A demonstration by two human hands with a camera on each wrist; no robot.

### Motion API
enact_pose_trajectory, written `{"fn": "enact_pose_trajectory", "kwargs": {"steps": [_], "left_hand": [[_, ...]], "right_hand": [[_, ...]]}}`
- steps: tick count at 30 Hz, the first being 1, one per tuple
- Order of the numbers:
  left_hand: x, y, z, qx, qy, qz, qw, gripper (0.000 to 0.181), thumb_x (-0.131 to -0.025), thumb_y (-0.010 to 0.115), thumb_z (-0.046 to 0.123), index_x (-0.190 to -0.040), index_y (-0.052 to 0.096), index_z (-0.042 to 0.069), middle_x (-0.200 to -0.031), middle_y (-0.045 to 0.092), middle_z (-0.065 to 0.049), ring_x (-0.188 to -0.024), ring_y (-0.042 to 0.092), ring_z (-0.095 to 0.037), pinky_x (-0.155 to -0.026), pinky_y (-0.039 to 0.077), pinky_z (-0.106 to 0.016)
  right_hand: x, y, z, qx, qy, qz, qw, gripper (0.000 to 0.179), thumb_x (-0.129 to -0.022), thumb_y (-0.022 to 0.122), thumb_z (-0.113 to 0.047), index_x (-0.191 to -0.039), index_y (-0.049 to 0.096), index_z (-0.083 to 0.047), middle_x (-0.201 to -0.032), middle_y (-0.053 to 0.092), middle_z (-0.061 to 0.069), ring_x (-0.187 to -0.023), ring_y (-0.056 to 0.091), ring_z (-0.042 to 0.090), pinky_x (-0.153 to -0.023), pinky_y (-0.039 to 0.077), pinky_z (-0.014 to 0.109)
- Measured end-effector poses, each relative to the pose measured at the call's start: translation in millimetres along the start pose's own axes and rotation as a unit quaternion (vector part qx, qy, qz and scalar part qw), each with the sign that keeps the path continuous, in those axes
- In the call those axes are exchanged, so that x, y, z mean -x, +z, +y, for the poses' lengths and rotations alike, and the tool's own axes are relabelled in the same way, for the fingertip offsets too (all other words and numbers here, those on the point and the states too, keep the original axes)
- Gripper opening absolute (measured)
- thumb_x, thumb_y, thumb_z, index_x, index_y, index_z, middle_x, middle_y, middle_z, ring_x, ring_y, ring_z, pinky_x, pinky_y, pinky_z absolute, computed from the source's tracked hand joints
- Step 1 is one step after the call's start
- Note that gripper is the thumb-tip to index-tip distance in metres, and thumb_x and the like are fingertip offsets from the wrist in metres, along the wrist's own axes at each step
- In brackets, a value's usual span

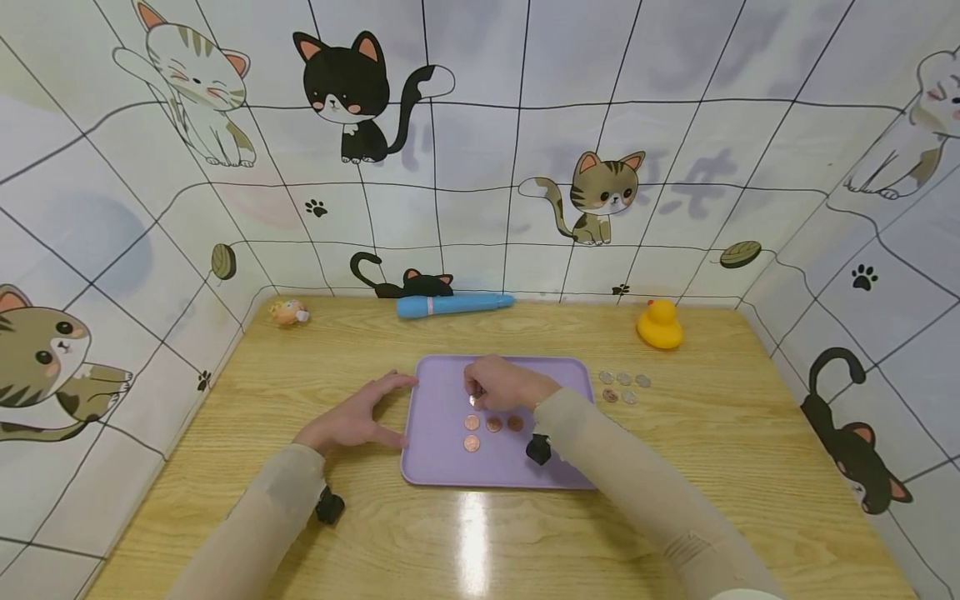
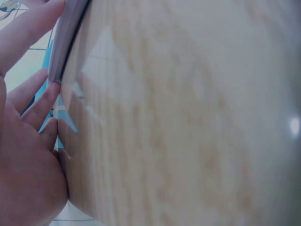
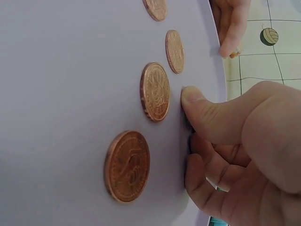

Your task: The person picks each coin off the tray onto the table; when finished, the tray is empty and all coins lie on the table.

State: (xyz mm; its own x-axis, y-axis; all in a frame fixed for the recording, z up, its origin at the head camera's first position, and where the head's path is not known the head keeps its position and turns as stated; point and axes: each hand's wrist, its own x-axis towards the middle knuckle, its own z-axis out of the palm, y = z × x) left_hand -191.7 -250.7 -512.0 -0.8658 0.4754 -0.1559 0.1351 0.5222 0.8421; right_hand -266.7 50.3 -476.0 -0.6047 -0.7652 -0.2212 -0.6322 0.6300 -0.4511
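Observation:
A lilac tray [image 1: 442, 467] lies on the wooden table. My left hand [image 1: 358, 417] spreads its thumb and fingers against the tray's left rim. Over the tray's upper middle, my right hand [image 1: 510, 383] points its fingertips down and pinches a shiny coin [image 1: 474, 401] close to the surface, mostly covered by the fingers. Below it, copper coins lie flat: a left coin [image 1: 472, 422], a middle coin [image 1: 493, 424] and a right coin [image 1: 515, 423] form a row, and a lower coin [image 1: 472, 443] sits under the left one. Raised designs show on a near copper coin [image 3: 127, 167].
Right of the tray, several loose coins [image 1: 624, 379] lie on the table [image 1: 720, 433], silvery and one copper. Along the back stand a yellow rubber duck [image 1: 660, 325], a blue pen-shaped object [image 1: 454, 305] and a small figurine [image 1: 289, 312]. Cat-print cloth walls [image 1: 480, 150] enclose the table.

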Motion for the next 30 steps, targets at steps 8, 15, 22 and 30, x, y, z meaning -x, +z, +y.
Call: {"fn": "enact_pose_trajectory", "kwargs": {"steps": [8, 15, 22, 30], "left_hand": [[-0.4, 0.1, -0.9, 0.009, -0.005, 0.001, 0.9999, 0.096, -0.078, 0.094, 0.026, -0.159, 0.044, 0.024, -0.171, 0.026, -0.006, -0.158, 0.014, -0.037, -0.124, 0.008, -0.071], [0.5, 0.2, 0.3, 0.004, -0.01, 0.002, 0.9999, 0.095, -0.078, 0.094, 0.027, -0.159, 0.043, 0.025, -0.169, 0.029, -0.005, -0.157, 0.016, -0.037, -0.123, 0.009, -0.071], [-0.7, 0.5, -3.1, -0.004, -0.007, 0.003, 1.0, 0.094, -0.078, 0.094, 0.028, -0.158, 0.044, 0.026, -0.166, 0.033, -0.002, -0.155, 0.02, -0.035, -0.124, 0.011, -0.07], [-0.3, -0.1, -1.8, -0.003, -0.01, 0.002, 0.9999, 0.094, -0.078, 0.094, 0.027, -0.158, 0.044, 0.026, -0.169, 0.03, -0.003, -0.157, 0.017, -0.036, -0.124, 0.01, -0.07]], "right_hand": [[1.5, 0.2, 1.2, -0.009, -0.002, 0.007, 0.9999, 0.011, -0.096, 0.078, -0.009, -0.099, 0.07, -0.015, -0.091, 0.063, -0.006, -0.088, 0.057, 0.013, -0.082, 0.052, 0.029], [5.2, 0.2, -1.4, -0.028, -0.008, 0.018, 0.9994, 0.01, -0.093, 0.08, -0.007, -0.098, 0.074, -0.014, -0.092, 0.068, -0.004, -0.089, 0.059, 0.013, -0.084, 0.053, 0.031], [8.9, 1.4, 2.1, -0.059, -0.023, 0.029, 0.9975, 0.01, -0.094, 0.078, -0.005, -0.096, 0.074, -0.013, -0.093, 0.07, -0.003, -0.089, 0.061, 0.012, -0.084, 0.055, 0.029], [13.1, 1.4, 8.2, -0.105, -0.024, 0.056, 0.9926, 0.01, -0.094, 0.076, -0.002, -0.095, 0.075, -0.012, -0.093, 0.071, 0.0, -0.088, 0.063, 0.015, -0.082, 0.055, 0.031]]}}
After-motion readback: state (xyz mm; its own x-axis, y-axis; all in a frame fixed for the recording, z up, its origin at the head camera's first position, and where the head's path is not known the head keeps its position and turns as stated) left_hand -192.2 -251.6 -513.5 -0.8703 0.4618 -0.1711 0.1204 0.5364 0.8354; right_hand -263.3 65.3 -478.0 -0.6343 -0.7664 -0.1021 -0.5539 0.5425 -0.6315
